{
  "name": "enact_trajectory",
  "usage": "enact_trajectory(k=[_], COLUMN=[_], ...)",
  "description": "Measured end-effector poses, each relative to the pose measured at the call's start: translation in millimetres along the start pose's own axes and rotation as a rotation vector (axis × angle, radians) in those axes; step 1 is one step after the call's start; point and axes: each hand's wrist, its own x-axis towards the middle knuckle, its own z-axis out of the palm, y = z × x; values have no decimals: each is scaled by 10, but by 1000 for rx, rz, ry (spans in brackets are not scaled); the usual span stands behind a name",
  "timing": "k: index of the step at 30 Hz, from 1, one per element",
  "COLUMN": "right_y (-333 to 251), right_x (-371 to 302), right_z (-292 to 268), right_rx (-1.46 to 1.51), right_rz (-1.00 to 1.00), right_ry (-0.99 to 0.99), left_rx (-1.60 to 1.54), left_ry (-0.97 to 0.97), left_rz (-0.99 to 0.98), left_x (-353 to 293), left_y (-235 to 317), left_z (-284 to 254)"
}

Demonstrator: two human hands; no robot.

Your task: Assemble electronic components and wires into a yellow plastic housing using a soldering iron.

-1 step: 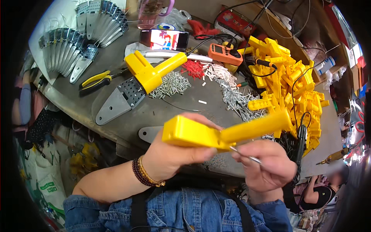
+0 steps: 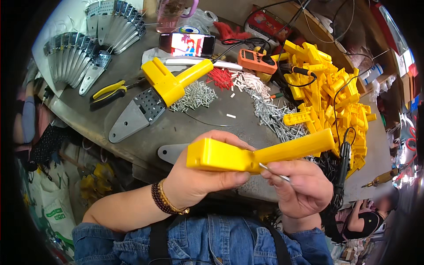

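My left hand point(image 2: 196, 183) is wrapped round the boxy end of a yellow plastic handle housing point(image 2: 229, 154), thumb along its near side. The housing's round grip points right, over the bench. Between the thumb and fingers of my right hand point(image 2: 304, 187) is a slim silver metal pin point(image 2: 276, 173). The pin's tip is close to a small hole near the base of the grip; whether it touches the plastic I cannot tell. A grey metal plate point(image 2: 166, 153) lies on the bench, partly hidden behind my left hand.
A yellow handle with a perforated metal plate point(image 2: 139, 115) lies ahead, near pliers point(image 2: 108, 95) and piles of screws point(image 2: 192, 96). Yellow housings point(image 2: 335, 97) are heaped at right, beside an orange meter point(image 2: 257, 61) and cables. Metal plates point(image 2: 68, 55) fan out far left. A phone point(image 2: 187, 45) stands behind.
My right hand has shifted slightly left, and the pin's tip now sits a little higher and further left. The housing has turned slightly, its grip end lower.
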Motion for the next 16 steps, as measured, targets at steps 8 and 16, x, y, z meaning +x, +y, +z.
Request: enact_trajectory(k=[8, 16], right_y=[25, -37], right_x=[-3, -18], right_z=[46, -123], right_rx=[-40, -718], right_rz=[170, 41], right_ry=[24, -369], left_rx=[142, 94], left_ry=[-54, -24], left_rz=[146, 181], left_x=[28, 8], left_y=[-65, -24], left_z=[-5, -26])
